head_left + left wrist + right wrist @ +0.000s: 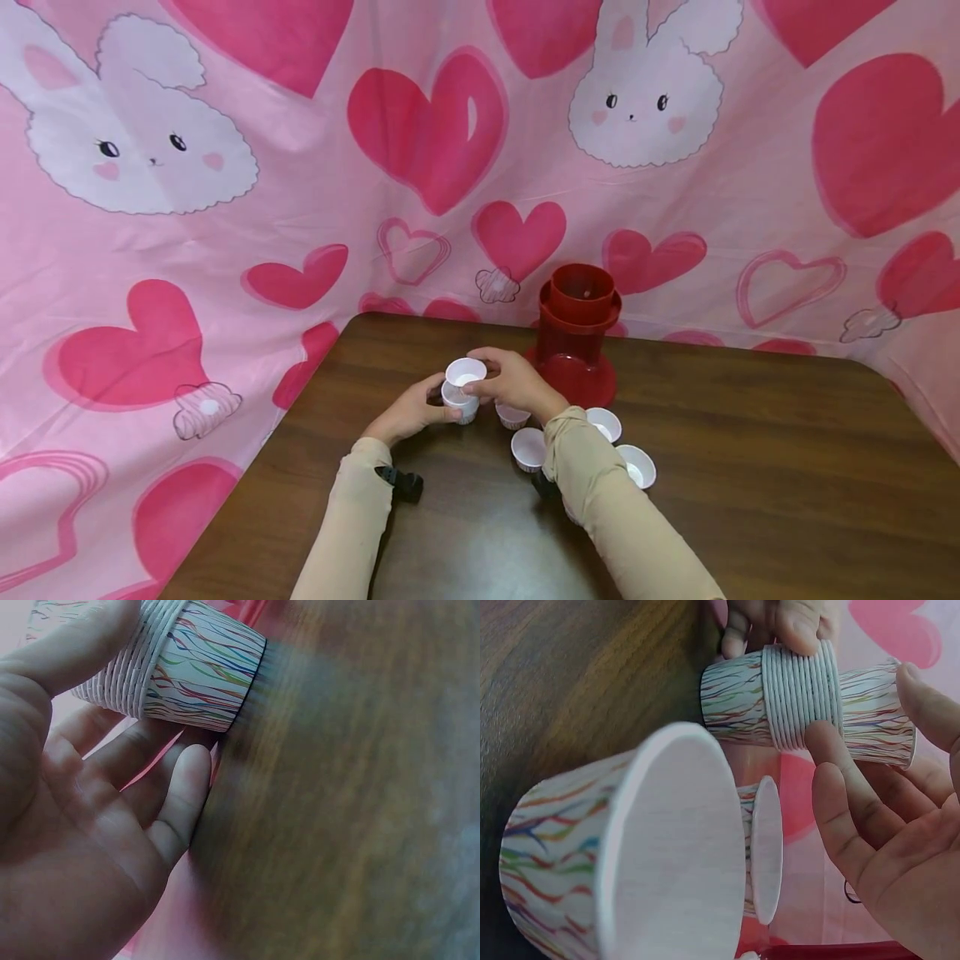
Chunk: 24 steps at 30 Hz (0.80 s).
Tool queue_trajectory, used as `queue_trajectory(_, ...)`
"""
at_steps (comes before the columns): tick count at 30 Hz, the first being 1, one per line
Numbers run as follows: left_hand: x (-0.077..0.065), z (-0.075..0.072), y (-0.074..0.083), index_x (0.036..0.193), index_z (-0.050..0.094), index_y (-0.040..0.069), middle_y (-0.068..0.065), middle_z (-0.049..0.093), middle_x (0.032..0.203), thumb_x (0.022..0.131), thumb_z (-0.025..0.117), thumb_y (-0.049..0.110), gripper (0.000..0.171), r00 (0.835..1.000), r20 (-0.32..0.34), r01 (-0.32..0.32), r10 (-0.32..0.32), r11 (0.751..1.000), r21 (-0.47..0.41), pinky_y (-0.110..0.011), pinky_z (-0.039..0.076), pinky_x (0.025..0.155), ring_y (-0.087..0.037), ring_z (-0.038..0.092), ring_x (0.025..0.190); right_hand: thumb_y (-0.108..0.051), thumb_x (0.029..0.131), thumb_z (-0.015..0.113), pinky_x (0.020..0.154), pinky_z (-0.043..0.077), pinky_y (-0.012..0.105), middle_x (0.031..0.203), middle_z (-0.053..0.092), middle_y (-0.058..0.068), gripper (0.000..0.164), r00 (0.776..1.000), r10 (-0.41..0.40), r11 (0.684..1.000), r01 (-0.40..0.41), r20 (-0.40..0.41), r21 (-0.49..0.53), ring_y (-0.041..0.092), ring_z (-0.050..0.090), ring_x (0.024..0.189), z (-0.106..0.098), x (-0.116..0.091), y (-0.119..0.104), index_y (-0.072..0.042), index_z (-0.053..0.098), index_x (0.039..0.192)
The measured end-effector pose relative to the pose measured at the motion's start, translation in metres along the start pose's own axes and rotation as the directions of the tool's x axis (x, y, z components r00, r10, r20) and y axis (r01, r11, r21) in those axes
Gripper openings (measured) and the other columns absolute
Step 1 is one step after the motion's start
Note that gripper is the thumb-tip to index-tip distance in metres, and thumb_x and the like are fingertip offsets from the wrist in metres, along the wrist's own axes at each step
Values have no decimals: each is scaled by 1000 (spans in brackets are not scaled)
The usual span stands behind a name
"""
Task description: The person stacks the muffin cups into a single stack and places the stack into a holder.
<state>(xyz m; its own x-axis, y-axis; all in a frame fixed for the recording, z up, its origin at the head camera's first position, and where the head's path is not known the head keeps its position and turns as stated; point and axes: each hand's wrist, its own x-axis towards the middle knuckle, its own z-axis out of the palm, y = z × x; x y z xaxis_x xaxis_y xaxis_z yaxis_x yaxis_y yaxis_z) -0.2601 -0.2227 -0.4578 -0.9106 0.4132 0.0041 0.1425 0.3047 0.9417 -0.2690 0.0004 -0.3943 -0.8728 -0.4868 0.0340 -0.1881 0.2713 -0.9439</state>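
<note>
A nested stack of white paper baking cups [467,408] with colorful wavy stripes stands over the table, gripped by my left hand [408,412] between thumb and fingers. Many rims of the stack [154,660] show close together in the left wrist view. My right hand [519,383] pinches a single paper baking cup [466,369] between thumb and fingers at the stack's top. In the right wrist view, this upper cup [877,712] has its lower part inside the stack's mouth. Near my right wrist, a loose cup [528,450] stands upright.
More upright paper cups [604,427] stand around my right forearm, some partly hidden by it. Behind my right hand rises a red cylindrical holder [577,333] on a round base. The brown wooden table [765,433] extends to the right, with a pink heart-patterned cloth [315,167] behind.
</note>
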Motion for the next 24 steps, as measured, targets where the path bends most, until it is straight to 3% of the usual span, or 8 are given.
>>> queue_trajectory(12, -3, 3, -2, 150, 45, 5, -15, 55, 138, 89, 80, 18, 71, 1000, -21, 16, -16, 1000, 23, -52, 40, 105, -32, 49, 126, -4, 85, 82, 67, 58, 49, 115, 70, 20, 57, 1000, 7, 999, -7, 7, -48, 44, 70, 74, 9, -1, 3, 2, 58, 136)
queue_trajectory(19, -23, 6, 33, 148, 45, -1, -19, 54, 137, 91, 76, 10, 66, 1000, 12, 24, -24, 999, -32, -52, 41, 104, -36, 48, 124, -4, 83, 83, 61, 58, 38, 113, 69, 19, 54, 1000, -17, 994, 17, 4, -105, 39, 69, 71, 13, -5, 6, 1, 62, 133)
queue_trajectory(24, -26, 7, 33, 145, 47, -2, -19, 56, 133, 91, 75, 8, 62, 1000, 8, 11, -10, 1000, -25, -49, 44, 101, -34, 50, 121, -4, 83, 83, 64, 59, 41, 113, 68, 18, 55, 1000, -14, 992, 15, 10, -126, 36, 68, 70, 15, -7, 7, 2, 62, 133)
